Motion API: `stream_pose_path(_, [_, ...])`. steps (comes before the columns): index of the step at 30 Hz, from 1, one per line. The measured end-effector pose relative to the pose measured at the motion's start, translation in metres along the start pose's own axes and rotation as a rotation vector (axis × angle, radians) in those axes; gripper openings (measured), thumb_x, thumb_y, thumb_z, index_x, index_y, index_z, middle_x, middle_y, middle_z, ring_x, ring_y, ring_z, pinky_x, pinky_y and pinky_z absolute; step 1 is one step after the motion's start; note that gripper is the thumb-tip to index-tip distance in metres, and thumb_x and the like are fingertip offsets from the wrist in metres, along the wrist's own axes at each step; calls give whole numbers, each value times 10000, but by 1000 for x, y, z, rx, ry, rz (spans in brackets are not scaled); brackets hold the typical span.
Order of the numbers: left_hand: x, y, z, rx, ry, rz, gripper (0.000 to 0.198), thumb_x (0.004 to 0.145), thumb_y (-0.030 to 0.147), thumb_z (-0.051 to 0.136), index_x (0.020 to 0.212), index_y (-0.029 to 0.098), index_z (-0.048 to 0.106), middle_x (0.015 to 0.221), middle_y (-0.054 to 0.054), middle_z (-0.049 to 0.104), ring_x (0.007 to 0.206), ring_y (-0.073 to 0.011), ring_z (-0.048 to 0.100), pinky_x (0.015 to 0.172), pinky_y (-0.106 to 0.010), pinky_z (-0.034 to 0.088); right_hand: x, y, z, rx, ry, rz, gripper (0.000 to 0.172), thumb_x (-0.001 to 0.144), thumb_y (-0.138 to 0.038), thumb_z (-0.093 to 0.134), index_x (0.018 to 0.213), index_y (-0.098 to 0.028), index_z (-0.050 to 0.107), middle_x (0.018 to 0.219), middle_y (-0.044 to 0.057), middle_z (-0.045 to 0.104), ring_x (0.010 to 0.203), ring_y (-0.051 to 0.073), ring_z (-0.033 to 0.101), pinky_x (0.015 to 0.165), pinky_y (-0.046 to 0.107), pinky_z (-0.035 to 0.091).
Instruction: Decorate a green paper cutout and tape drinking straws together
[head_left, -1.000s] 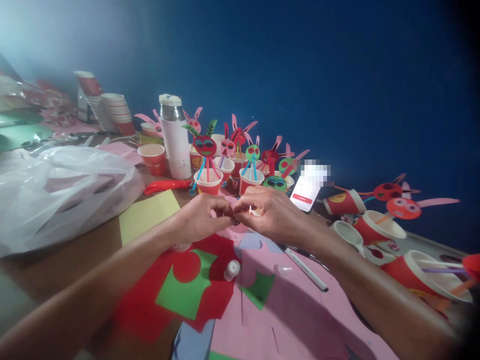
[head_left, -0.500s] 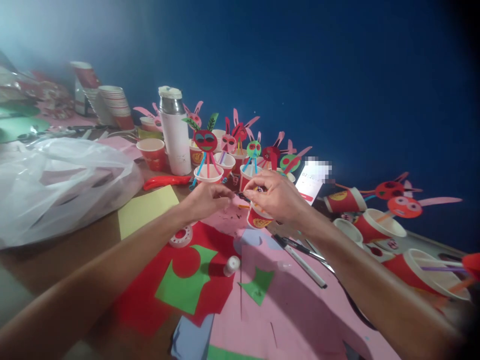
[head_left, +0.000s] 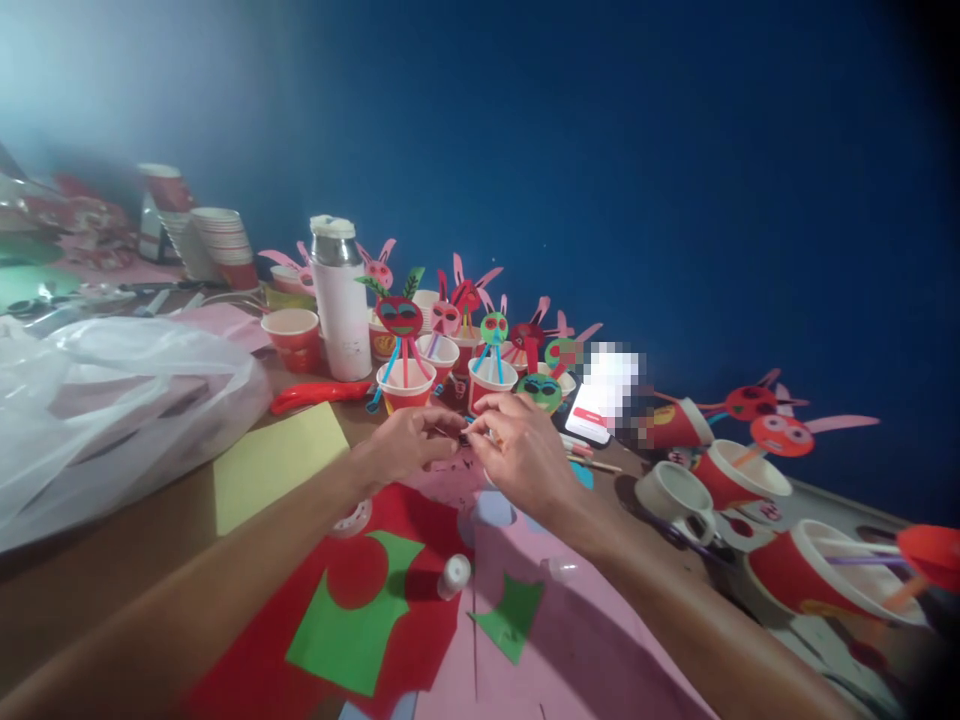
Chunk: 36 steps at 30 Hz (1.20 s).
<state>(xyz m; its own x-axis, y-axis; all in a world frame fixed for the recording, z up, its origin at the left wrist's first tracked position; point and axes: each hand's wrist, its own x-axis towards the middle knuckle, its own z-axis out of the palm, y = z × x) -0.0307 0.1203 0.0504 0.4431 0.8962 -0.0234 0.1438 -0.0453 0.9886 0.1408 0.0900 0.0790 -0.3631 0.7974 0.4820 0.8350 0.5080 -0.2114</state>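
My left hand [head_left: 409, 445] and my right hand [head_left: 517, 450] meet fingertip to fingertip above the pink paper [head_left: 570, 640]. Both are pinched on a small dark piece [head_left: 465, 435] that is too small to name. Just beyond them stand red paper cups with straw-and-paper faces [head_left: 405, 350]. Below my wrists lie a small white glue bottle [head_left: 454, 575], a tape roll [head_left: 351, 518] and red and green paper cut-outs [head_left: 360, 610].
A white flask [head_left: 337, 300], a red cutter [head_left: 315, 395], a yellow sheet [head_left: 274, 465] and a clear plastic bag [head_left: 112, 400] sit to the left. A phone [head_left: 600, 415] and tipped cups with faces [head_left: 750, 470] lie to the right. Stacked cups [head_left: 221, 245] stand at the back.
My right hand has come back down from over a red cup to meet the left hand again. The view has dropped and shifted slightly; a pen near my right forearm is now hidden.
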Motion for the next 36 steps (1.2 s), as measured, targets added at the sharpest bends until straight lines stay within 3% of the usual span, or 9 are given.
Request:
stream_pose_path(7, [-2,-3,3,-24,43,14,192,693,285,636,798,125,648,651,10,577,544,-76,474,500,-201,381,-7,0,5,41,80,-5,113,821,-159,615,752,-175,703,980,79,688,913,224,593,819,363,465])
stream_pose_path(13, [12,-8,4,90,48,11,71,646,216,603,669,150,603,577,35,559,490,-79,481,463,-199,377,-25,2,-8,87,186,-44,219,904,-236,531,1061,-168,667,1073,87,671,1026,232,568,903,388,442])
stream_pose_path(18, [23,-13,5,210,34,22,69,660,223,608,653,155,612,524,38,555,485,-99,514,467,-210,402,-52,10,-28,129,254,-139,154,874,-159,560,986,-161,666,1028,87,681,979,220,590,868,386,463])
stream_pose_path(21, [28,-18,6,249,26,32,90,676,246,613,666,157,608,540,32,572,478,-99,518,445,-204,396,-63,20,-33,106,278,-121,122,862,-142,573,939,-156,666,977,91,687,946,218,601,845,386,462])
stream_pose_path(27, [36,-25,7,292,-5,45,94,700,255,591,714,163,598,510,40,561,445,-102,526,420,-202,401,-71,30,-29,88,280,-75,101,867,-159,570,912,-168,660,991,78,688,955,214,604,822,371,435])
stream_pose_path(36, [33,-19,14,369,27,143,16,657,160,568,641,162,569,525,44,552,475,-95,519,434,-190,379,-57,16,-24,-204,193,-151,136,913,-236,542,1007,-220,638,1100,8,694,1054,223,578,899,407,330])
